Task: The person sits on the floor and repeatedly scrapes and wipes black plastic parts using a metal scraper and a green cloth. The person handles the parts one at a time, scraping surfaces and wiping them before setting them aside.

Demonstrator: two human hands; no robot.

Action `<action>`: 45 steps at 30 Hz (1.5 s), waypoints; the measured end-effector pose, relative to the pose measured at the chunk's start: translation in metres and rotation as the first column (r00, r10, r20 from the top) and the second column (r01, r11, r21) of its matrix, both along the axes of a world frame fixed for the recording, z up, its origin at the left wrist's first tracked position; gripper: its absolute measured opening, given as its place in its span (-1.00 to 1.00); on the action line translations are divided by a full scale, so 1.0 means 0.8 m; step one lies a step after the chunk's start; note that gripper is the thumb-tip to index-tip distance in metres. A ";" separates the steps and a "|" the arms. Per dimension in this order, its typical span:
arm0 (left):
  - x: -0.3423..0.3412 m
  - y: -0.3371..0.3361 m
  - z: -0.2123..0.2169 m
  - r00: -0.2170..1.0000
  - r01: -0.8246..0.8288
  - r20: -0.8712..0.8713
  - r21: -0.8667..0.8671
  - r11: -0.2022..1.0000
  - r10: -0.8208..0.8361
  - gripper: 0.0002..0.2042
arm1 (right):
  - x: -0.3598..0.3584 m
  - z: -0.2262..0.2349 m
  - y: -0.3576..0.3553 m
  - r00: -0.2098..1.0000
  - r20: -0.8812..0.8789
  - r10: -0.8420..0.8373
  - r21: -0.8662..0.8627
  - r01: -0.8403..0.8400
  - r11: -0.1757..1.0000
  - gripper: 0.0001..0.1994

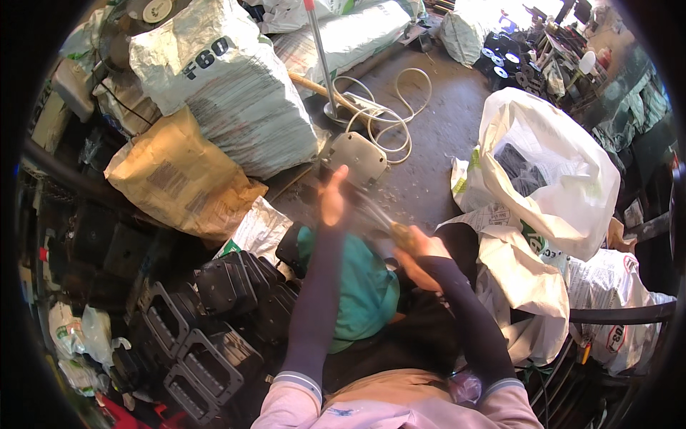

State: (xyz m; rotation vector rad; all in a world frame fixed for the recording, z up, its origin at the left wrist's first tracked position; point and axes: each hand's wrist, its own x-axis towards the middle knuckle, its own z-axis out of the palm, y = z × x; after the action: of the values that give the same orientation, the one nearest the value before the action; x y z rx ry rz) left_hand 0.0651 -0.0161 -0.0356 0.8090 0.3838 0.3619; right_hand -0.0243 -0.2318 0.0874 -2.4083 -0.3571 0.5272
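My left hand (pixel 333 198) reaches forward at the middle, closed and smeared by motion. What it grips is blurred and dark. Just beyond it is a pale grey-beige plate (pixel 359 158) with rounded corners and small dark holes; I cannot tell whether the hand touches it. My right hand (pixel 423 259) is wrapped round a tool's yellowish handle (pixel 402 234). From this handle a blurred, pale shaft (pixel 371 207) slants up and left toward my left hand; its kind cannot be made out. A green cloth (pixel 357 289) lies beneath my forearms, over my lap.
Several black plastic housings (pixel 214 325) are piled at left. A brown paper sack (pixel 187 175) and a large white sack (pixel 229 93) stand beyond them. At right an open white sack (pixel 607 186) holds dark pieces. A pale cable (pixel 429 93) coils on the floor (pixel 450 121) near a metal pole (pixel 318 46).
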 end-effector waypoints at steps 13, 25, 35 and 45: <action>-0.029 -0.015 0.067 0.964 -0.035 -0.213 0.491 0.870 0.159 -0.29 | 0.015 0.039 -0.004 0.995 0.094 -0.043 0.203 0.023 0.979 -0.62; -0.028 -0.012 0.055 0.969 0.101 0.139 0.531 0.841 -0.204 -0.48 | 0.037 0.060 -0.016 0.986 0.163 0.027 0.097 -0.044 0.994 -0.60; -0.029 -0.001 0.056 0.936 0.168 0.284 0.155 0.973 -0.207 -0.48 | 0.039 0.014 -0.075 0.971 -0.107 -0.212 0.289 0.234 0.928 -0.65; -0.024 -0.008 0.042 0.922 0.224 0.278 0.180 0.958 -0.268 -0.53 | 0.018 0.052 -0.022 0.993 0.115 -0.027 0.205 0.003 0.979 -0.66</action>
State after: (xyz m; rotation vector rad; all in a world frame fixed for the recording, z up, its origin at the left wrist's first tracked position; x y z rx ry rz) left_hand 0.0460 -0.0223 -0.0022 0.9169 -0.0322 0.2724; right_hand -0.0095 -0.2496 0.1293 -2.2454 -0.4223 0.3249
